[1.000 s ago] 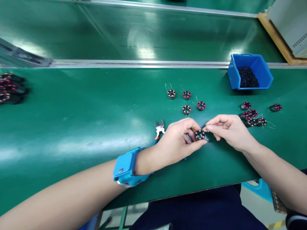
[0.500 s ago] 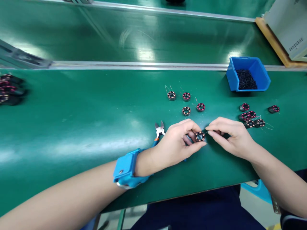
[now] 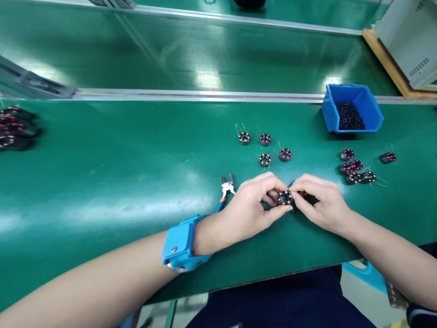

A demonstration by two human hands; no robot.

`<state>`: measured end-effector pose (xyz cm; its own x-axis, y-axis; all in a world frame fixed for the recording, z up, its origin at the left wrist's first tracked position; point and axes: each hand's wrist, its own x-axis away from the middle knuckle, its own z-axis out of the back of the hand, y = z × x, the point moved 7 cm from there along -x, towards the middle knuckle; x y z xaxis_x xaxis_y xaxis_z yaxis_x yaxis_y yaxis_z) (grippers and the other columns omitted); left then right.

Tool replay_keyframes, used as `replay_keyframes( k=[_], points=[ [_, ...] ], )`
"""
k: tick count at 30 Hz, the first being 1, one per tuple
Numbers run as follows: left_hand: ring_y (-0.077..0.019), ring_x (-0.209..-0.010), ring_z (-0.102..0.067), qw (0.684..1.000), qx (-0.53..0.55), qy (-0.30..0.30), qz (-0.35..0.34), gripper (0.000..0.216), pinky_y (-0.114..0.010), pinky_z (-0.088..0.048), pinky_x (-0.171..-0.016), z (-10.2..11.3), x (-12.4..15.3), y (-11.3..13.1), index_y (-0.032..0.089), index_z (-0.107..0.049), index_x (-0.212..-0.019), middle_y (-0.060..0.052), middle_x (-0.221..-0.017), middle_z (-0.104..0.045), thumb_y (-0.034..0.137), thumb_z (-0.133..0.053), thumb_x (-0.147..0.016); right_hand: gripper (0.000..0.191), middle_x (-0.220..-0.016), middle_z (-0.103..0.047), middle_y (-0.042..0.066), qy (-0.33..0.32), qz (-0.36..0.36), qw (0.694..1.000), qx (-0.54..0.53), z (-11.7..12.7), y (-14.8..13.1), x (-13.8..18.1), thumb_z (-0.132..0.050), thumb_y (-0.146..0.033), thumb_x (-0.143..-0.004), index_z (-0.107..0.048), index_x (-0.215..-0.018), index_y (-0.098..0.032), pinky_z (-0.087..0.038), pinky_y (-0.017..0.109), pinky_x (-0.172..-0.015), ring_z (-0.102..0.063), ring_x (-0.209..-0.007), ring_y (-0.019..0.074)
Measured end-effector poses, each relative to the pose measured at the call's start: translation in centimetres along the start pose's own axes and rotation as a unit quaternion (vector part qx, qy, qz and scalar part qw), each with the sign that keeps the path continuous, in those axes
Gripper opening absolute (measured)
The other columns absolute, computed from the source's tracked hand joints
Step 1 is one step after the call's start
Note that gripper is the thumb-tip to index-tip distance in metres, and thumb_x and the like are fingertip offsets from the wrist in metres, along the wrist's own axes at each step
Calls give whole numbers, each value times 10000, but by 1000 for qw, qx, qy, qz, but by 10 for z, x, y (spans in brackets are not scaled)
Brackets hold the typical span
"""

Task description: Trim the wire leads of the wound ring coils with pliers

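Note:
My left hand (image 3: 258, 202) holds a small wound stator (image 3: 284, 197), a dark ring with copper coils inside, between thumb and fingers. Its coil face is turned up toward me. Close against the ring's right side, the pinched fingertips of my right hand (image 3: 317, 200) grip a thin wire lead, mostly hidden by the fingers. Partly under my left wrist lie cutting pliers (image 3: 227, 184) with blue and orange handles, jaws apart. Beyond my hands, several more stators stand on the green table, including a copper one (image 3: 265, 159) and a pink-wound one (image 3: 285, 154), some with loose wire ends.
A blue bin (image 3: 353, 109) of small black pieces stands at the back right. More stators (image 3: 355, 167) cluster below it, and a blurred pile (image 3: 15, 130) lies at the far left. A metal rail (image 3: 198, 94) runs along the back; a grey cabinet (image 3: 409, 45) stands beyond.
My right hand has moved left, bringing its fingertips from a short gap away up to the stator's edge. My left hand keeps hold of the stator, which is slightly turned.

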<state>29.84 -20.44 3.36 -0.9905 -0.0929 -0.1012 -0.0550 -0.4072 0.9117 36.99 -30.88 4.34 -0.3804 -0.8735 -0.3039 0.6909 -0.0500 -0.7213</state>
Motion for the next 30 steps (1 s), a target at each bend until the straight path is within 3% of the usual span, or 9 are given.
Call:
replay_keyframes(
  k=[18, 24, 27, 30],
  points=[
    [-109, -732, -586, 998, -39, 23, -53, 71, -232, -539, -642, 2, 0, 8, 151, -594, -870, -25, -831, -578, 157, -644, -821, 227, -890, -689, 72, 34, -4, 999, -26, -1, -4, 7, -515, -102, -857, -664, -990, -208, -539, 301, -663, -653, -762, 169],
    [-168, -758, -572, 977, -198, 34, -66, 62, -298, -488, -668, 5, -2, 5, 170, -567, -823, -30, -786, -615, 193, -624, -831, 310, -1026, -683, 101, -10, 25, 997, 68, -14, -13, 9, -497, -86, -825, -615, -1093, -185, -563, 345, -770, -652, -898, 206],
    [-227, -802, -571, 934, -343, 46, -88, 100, -353, -489, -692, 11, -4, 8, 158, -587, -878, -76, -841, -653, 239, -626, -834, 332, -1092, -676, 122, 66, 56, 986, 145, 20, -16, -1, -534, -129, -828, -604, -1149, -169, -532, 410, -887, -629, -1007, 244],
    [-284, -845, -564, 869, -468, 91, -133, 258, -397, -488, -680, 15, -4, 22, 97, -597, -1034, -159, -968, -653, 270, -613, -843, 255, -1001, -683, 110, 223, 15, 945, 239, 93, 9, -18, -551, -172, -838, -657, -1068, -198, -521, 419, -877, -634, -960, 247]
  ],
)
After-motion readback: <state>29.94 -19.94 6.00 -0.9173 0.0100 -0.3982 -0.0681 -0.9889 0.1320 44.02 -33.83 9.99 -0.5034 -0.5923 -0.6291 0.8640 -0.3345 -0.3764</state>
